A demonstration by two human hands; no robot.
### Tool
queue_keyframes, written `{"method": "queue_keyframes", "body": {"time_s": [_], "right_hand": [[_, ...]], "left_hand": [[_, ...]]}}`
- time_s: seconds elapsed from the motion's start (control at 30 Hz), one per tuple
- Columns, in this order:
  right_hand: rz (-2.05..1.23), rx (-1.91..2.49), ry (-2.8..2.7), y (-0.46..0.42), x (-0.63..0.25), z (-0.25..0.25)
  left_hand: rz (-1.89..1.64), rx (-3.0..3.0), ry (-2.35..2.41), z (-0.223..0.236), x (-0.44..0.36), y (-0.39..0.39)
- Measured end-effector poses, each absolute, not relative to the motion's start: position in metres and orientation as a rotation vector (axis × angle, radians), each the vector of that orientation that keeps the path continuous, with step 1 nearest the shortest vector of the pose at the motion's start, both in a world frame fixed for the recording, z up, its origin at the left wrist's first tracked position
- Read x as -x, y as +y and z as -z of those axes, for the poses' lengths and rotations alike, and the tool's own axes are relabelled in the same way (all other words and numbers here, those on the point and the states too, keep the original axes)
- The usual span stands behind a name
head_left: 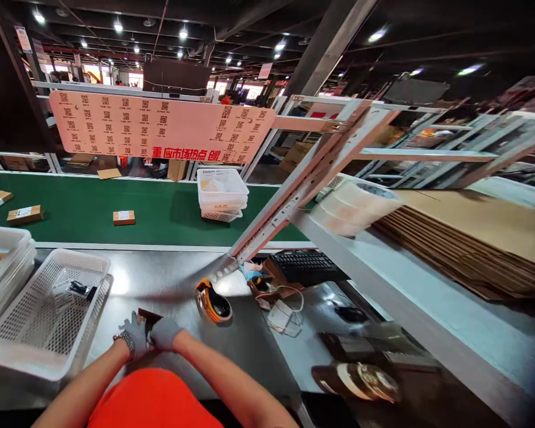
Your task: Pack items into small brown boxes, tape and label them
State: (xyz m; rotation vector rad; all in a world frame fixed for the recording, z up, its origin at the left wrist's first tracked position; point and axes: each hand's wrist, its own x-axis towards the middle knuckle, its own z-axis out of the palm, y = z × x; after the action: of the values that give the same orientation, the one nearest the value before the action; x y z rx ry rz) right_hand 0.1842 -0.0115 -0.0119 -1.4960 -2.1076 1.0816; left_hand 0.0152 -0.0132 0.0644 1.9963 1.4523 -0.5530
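Both my hands wear grey gloves and meet over a small dark brown box (148, 316) on the steel worktable (169, 282). My left hand (134, 334), with a bracelet at the wrist, grips the box's left side. My right hand (164, 333) closes on its right side. An orange and black handheld scanner (213, 303) lies just right of my hands. A white mesh basket (44, 312) with a small dark item (78, 289) inside stands to the left.
A green conveyor belt (80, 208) runs behind the table, carrying small cardboard parcels (123, 217) and stacked white baskets (221, 193). A keyboard (305, 266), tape roll (354, 205) and flat cardboard sheets (468, 249) lie right, under a slanted metal rack. A QR-code board (160, 128) hangs above.
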Motion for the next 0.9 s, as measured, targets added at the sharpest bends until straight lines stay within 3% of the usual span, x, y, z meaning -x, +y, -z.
{"method": "queue_keyframes", "body": {"time_s": [0.3,0.5,0.63,0.9], "right_hand": [[-1.236,1.403,-2.039,-0.023,-0.203,0.008],[-0.936,1.554,-1.851,-0.055,-0.224,0.015],[-0.649,1.586,-2.02,-0.057,-0.218,0.04],[-0.647,1.436,-2.26,-0.096,-0.219,0.091]], "left_hand": [[0.354,-1.957,1.494,-0.04,-0.014,0.001],[0.038,-1.534,1.685,-0.034,-0.002,-0.005],[-0.1,-1.353,1.742,-0.025,0.007,-0.014],[-0.302,-1.377,1.726,0.007,0.017,-0.022]]}}
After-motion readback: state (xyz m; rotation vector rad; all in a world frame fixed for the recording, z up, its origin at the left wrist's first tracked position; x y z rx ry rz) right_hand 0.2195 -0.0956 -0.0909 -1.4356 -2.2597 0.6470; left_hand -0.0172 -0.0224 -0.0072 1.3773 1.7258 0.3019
